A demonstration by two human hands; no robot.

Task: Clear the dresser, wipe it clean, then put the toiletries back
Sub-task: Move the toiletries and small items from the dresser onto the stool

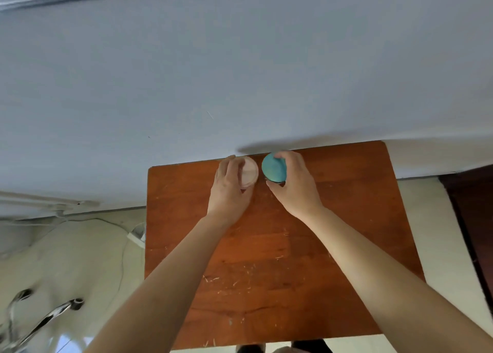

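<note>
Both of your hands are at the back edge of the dresser [266,272], right up against the pale wall [240,72]. Your left hand [230,190] grips the pink-lidded jar [249,171], with the fingers curled round its left side so that only the round lid and a little of the right flank show. Your right hand [293,184] grips the teal-lidded jar [273,167], fingers over the far rim and thumb tucked under the near edge; the lid faces up and slightly to the left. The two jars sit just beside each other with a narrow gap of wood between them, and you cannot tell from here whether either one rests on the top or is lifted a little off it. The reddish-brown top shows pale scratches and flecks towards its front edge. To the left, on the cream floor [80,259], a white power strip [136,236] lies beside the dresser with a thin cable [117,227] trailing away from it. Further down in that corner is a blurred shiny metal piece [48,316]. On the right stands dark wooden furniture [469,219].
</note>
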